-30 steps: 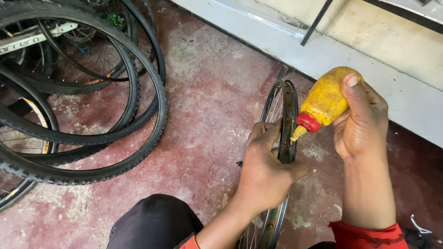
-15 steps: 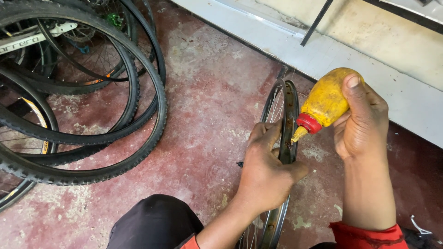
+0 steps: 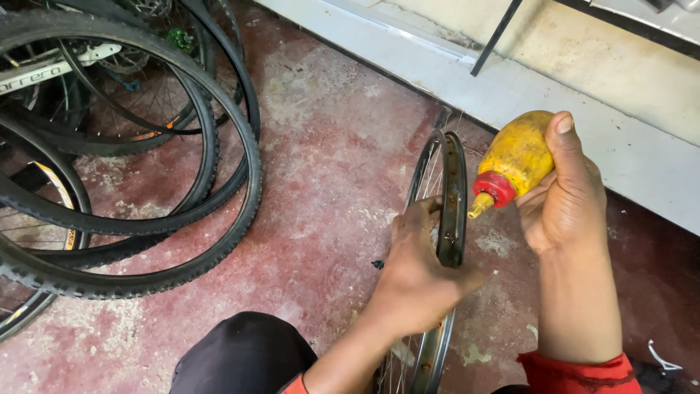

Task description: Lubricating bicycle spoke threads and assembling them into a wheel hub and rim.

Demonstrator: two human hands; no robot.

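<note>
**Tech 1:** Yellow squeeze bottle with the red cap sits in our right hand, grip closed around the body, thumb laid along the top. The nozzle tip points toward 8 o'clock, just beside the bare wheel rim.

**Tech 2:** Confirmed. Our left hand has its grip closed on the rim from the 9 o'clock side, fingers wrapped over the edge. The rim stands upright on the red floor, in the middle of our view, running from 12 o'clock down to 6 o'clock between our knees.

**Tech 1:** Procedure, in our judgement: keep the left grip firm so the rim does not roll or lean. Hold the nozzle close to the rim channel without pressing it against the metal. Squeeze lightly; a soft bottle can release too much at once.

**Tech 2:** We cannot tell whether any fluid has left the tip; it is too small to see. Work one short section, then turn the rim with the left hand rather than moving the bottle.

**Tech 1:** Hazards: the stack of tyred wheels lies at 9 to 10 o'clock, well apart from the rim. The grey ledge runs behind at 1 o'clock. Keep drips off the floor beside our knee.
</note>
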